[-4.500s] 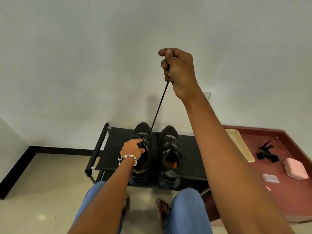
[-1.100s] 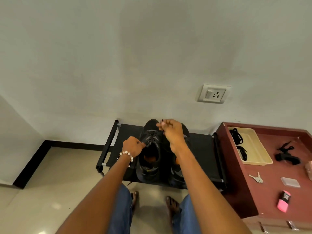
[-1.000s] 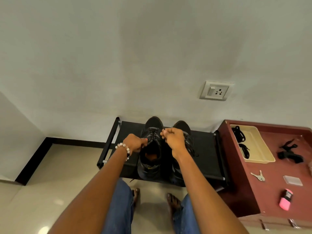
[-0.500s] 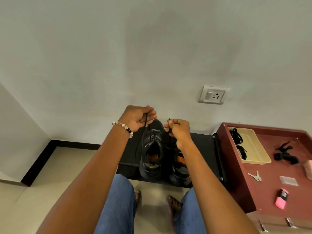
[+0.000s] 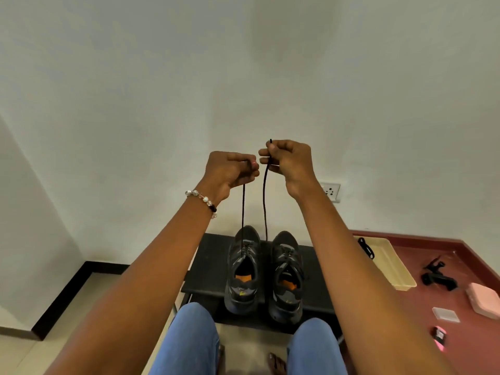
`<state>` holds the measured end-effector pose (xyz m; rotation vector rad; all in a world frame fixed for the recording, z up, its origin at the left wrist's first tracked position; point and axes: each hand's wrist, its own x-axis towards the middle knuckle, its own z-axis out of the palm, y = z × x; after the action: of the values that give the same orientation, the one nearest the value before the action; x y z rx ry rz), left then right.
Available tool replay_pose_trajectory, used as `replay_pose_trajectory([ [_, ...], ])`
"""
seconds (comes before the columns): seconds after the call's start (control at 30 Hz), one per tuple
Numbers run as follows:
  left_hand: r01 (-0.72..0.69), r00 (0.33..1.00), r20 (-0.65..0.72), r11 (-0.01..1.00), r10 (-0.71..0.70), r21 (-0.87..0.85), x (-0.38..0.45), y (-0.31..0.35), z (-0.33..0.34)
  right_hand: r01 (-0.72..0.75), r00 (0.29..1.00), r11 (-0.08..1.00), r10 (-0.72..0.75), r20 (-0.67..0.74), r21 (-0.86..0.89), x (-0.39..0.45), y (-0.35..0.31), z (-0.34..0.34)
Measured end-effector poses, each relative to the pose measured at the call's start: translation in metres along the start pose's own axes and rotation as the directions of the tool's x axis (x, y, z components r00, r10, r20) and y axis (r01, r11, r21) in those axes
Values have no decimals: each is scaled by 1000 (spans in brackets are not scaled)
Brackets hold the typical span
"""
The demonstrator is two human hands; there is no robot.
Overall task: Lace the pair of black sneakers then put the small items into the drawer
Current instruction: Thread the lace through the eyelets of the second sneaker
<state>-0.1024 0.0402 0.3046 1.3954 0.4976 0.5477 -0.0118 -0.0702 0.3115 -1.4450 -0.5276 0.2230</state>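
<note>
Left hand (image 5: pixel 230 170) and right hand (image 5: pixel 289 161) raised, fingers (image 5: pixel 266 152) pinched on the lace (image 5: pixel 264 201) ends; sneakers (image 5: pixel 243 269) on rack (image 5: pixel 208 266) well below.

Soft, even indoor light fills the scene with no glare, the pale wall (image 5: pixel 243 77) shading gently darker toward its upper corners, faint shadows lying under the sneakers (image 5: pixel 263 272), and wide-angle distortion stretching the forearms and bending lines near the edges.
</note>
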Motion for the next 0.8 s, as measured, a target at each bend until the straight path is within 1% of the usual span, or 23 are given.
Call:
replay_pose_trajectory([
  [0.1, -87, 993, -66, 982, 99, 167, -1, 13, 7, 50, 999, 999, -50, 12, -7, 3, -23, 2],
  [0.17, -158, 975, -104, 943, 196, 293, 1, 23, 10, 74, 997, 997, -74, 4, -30, 4, -31, 3],
  [0.23, -221, 954, -109, 900, 280, 376, 4, 30, 12, 88, 996, 995, -88, -3, -37, 5, -35, 4],
  [0.3, -245, 949, -98, 895, 300, 373, 6, 34, 12, 93, 995, 994, -94, -17, -50, 7, -36, 6],
  [0.4, -231, 953, -110, 912, 282, 339, 8, 35, 12, 89, 995, 995, -90, -34, -48, 8, -37, 9],
  [0.5, -254, 943, -120, 902, 312, 350, 11, 34, 12, 94, 995, 995, -94, -21, -24, 9, -38, 11],
  [0.67, -287, 945, -38, 880, 325, 377, 15, 34, 9, 112, 993, 993, -113, -28, -38, 13, -37, 11],
  [0.8, -316, 941, 19, 857, 338, 407, 19, 35, 8, 147, 989, 986, -146, 12, -73, 17, -35, 11],
])
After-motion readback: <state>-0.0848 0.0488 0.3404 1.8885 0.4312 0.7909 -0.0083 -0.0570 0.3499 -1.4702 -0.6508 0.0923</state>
